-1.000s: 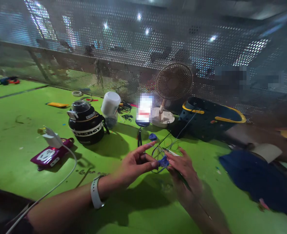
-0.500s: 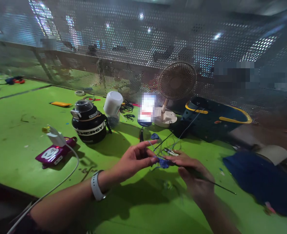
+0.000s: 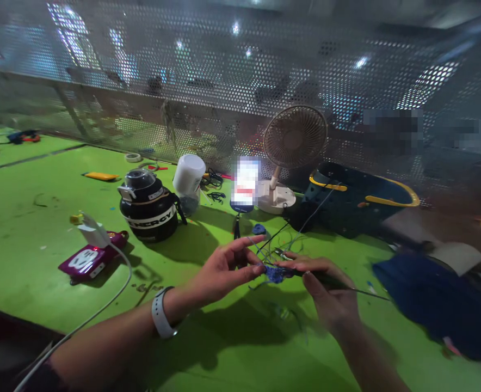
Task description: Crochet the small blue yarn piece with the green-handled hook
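Note:
Between my hands is a small piece of blue crochet work (image 3: 273,274). My left hand (image 3: 230,270) pinches its left edge between thumb and a finger, while the raised index finger carries the yarn (image 3: 258,246). My right hand (image 3: 331,288) is closed around a crochet hook (image 3: 371,295), whose thin rear end points out to the right; its tip is at the blue piece and hard to make out. Behind the right fingers lie small snips (image 3: 283,253) among loose yarn strands. A small round blue piece (image 3: 259,229) rests just beyond my left fingertips.
A black jug (image 3: 148,207), a white bottle (image 3: 189,173) and a lit phone (image 3: 245,182) stand behind my hands. To the right are a fan (image 3: 295,136), a dark basket (image 3: 358,201) and dark blue cloth (image 3: 436,305). A purple power strip (image 3: 89,260) with a white cable sits left.
The hook in my right hand has tilted a little, its rear end now higher. My right thumb has moved up slightly along it. My left hand keeps its pinch on the blue crochet piece.

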Demonstrator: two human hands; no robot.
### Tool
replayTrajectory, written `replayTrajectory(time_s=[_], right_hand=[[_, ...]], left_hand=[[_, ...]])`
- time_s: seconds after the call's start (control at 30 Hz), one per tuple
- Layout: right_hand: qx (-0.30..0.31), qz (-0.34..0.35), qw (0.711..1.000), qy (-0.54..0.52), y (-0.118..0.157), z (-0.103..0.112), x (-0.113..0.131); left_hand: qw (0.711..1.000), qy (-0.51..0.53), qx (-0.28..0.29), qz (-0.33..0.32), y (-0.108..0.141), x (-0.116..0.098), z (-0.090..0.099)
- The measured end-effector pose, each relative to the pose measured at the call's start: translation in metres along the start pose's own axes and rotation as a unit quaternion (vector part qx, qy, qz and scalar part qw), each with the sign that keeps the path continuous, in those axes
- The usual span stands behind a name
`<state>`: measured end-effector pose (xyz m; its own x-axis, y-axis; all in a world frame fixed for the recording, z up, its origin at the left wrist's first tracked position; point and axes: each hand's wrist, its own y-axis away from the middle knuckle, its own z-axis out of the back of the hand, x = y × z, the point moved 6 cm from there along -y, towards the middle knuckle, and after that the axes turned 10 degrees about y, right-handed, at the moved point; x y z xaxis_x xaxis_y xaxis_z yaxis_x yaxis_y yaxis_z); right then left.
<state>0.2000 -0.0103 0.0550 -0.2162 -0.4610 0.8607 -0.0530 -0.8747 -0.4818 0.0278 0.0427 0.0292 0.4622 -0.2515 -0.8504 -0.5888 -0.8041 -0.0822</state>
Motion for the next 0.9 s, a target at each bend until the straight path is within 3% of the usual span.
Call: replayTrajectory(time_s=[0.17, 0.43, 0.6, 0.77, 0.9], right_hand=[[0.006, -0.021, 0.999, -0.024, 0.000, -0.001, -0.002], [0.098, 0.018, 0.994, -0.040, -0.004, -0.001, -0.004], [0.092, -0.009, 0.995, -0.039, -0.004, -0.001, -0.005], [0.096, -0.006, 0.995, -0.035, -0.005, -0.003, -0.001], [0.071, -0.044, 0.996, -0.030, -0.004, -0.004, 0.002]], left_hand=[[0.999, -0.036, 0.010, -0.011, 0.000, 0.000, 0.002], [0.994, -0.091, 0.028, -0.046, 0.000, -0.003, 0.003], [0.987, -0.138, 0.031, -0.081, 0.001, -0.007, 0.003], [0.951, -0.266, 0.045, -0.154, 0.005, -0.018, -0.003], [0.918, -0.328, 0.071, -0.214, 0.009, -0.022, -0.007]])
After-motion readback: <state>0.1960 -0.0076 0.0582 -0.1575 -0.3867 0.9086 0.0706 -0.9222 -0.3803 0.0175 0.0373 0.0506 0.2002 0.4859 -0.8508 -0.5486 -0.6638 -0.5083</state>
